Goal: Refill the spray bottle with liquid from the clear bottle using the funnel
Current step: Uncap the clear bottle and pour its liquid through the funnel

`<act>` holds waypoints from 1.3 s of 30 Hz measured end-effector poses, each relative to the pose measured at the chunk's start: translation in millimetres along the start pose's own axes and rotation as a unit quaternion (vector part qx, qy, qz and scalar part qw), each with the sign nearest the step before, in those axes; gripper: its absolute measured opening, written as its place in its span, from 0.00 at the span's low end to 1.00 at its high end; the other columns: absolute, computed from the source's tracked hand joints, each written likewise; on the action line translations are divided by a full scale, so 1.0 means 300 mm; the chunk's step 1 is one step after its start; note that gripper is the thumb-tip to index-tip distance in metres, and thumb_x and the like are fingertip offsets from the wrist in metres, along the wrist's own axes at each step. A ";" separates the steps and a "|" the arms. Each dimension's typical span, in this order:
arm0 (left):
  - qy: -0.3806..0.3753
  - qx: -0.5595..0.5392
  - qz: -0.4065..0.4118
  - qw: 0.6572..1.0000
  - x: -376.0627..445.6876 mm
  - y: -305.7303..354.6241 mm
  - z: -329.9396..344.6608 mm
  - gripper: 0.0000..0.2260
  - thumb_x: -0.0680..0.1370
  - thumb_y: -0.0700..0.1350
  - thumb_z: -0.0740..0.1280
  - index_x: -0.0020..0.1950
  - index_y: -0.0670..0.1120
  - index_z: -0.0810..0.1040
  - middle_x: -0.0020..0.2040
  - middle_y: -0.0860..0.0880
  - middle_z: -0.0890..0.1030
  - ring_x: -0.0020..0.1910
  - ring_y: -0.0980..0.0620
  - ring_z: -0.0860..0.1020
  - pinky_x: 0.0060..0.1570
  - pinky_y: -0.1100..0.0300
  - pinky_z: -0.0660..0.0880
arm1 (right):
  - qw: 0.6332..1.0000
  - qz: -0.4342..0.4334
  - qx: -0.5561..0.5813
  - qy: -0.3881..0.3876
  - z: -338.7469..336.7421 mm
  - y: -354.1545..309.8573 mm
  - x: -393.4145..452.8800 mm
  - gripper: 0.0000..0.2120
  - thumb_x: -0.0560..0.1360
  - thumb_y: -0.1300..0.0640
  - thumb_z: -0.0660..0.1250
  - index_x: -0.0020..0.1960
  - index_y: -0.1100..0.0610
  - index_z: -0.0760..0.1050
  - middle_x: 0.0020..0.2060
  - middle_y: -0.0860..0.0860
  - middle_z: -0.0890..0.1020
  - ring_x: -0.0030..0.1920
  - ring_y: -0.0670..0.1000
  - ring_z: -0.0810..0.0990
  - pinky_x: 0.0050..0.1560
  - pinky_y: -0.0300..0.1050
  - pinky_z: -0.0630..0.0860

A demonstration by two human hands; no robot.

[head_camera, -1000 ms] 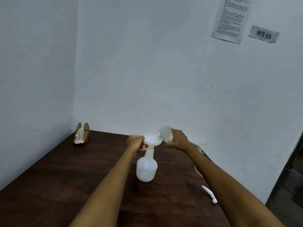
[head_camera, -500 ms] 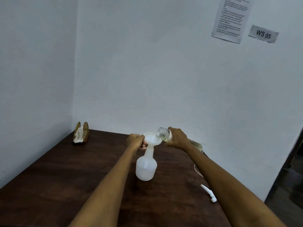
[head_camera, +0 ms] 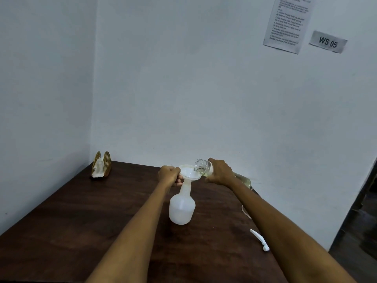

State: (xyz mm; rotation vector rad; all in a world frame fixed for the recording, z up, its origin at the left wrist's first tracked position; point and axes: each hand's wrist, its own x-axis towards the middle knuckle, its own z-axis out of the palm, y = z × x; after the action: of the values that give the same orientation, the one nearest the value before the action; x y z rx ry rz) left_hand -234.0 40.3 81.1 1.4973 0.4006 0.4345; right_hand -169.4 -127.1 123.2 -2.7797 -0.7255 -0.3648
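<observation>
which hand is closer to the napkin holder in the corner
Left. The left hand grips the funnel on the side facing the napkin holder. The right hand holds the clear bottle beyond the funnel, farther away.

I see a dark brown wooden table point(head_camera: 85, 221) with a dull sheen, a matt white translucent plastic spray bottle point(head_camera: 181, 209), its smooth white plastic funnel point(head_camera: 188, 173), and a glossy clear bottle point(head_camera: 202, 166).
</observation>
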 end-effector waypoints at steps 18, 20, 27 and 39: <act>0.002 0.002 0.000 1.000 0.000 -0.001 -0.002 0.11 0.75 0.36 0.61 0.33 0.40 0.76 0.29 0.45 0.77 0.20 0.57 0.73 0.22 0.66 0.76 | 1.000 -0.005 -0.012 0.005 -0.004 -0.001 0.003 0.21 0.63 0.56 0.73 0.53 0.59 0.72 0.48 0.54 0.81 0.49 0.57 0.78 0.40 0.43 0.68; 0.002 0.002 -0.001 1.000 -0.002 -0.001 -0.001 0.11 0.75 0.36 0.61 0.33 0.40 0.76 0.30 0.45 0.77 0.22 0.56 0.74 0.21 0.67 0.76 | 1.000 -0.007 -0.011 0.004 0.000 0.001 0.002 0.20 0.63 0.56 0.73 0.52 0.59 0.72 0.47 0.55 0.81 0.49 0.57 0.78 0.40 0.43 0.68; 0.002 0.006 0.001 1.000 -0.001 -0.001 0.002 0.11 0.76 0.36 0.62 0.34 0.40 0.76 0.30 0.45 0.77 0.25 0.54 0.75 0.24 0.66 0.77 | 1.000 -0.011 -0.015 0.002 -0.004 -0.002 -0.004 0.20 0.63 0.57 0.73 0.52 0.59 0.72 0.47 0.55 0.81 0.49 0.58 0.78 0.40 0.43 0.67; 0.004 0.003 0.005 1.000 -0.010 0.004 0.003 0.11 0.76 0.36 0.62 0.34 0.40 0.76 0.30 0.45 0.77 0.26 0.53 0.74 0.21 0.68 0.75 | 1.000 -0.022 -0.022 -0.001 -0.018 -0.016 -0.008 0.19 0.63 0.57 0.73 0.51 0.59 0.72 0.47 0.55 0.81 0.44 0.54 0.75 0.40 0.43 0.68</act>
State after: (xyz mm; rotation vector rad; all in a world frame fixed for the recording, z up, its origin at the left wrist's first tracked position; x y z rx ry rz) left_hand -236.0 37.9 82.3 1.5043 0.4014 0.4471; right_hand -174.7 -125.8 128.4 -2.8089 -0.7893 -0.3918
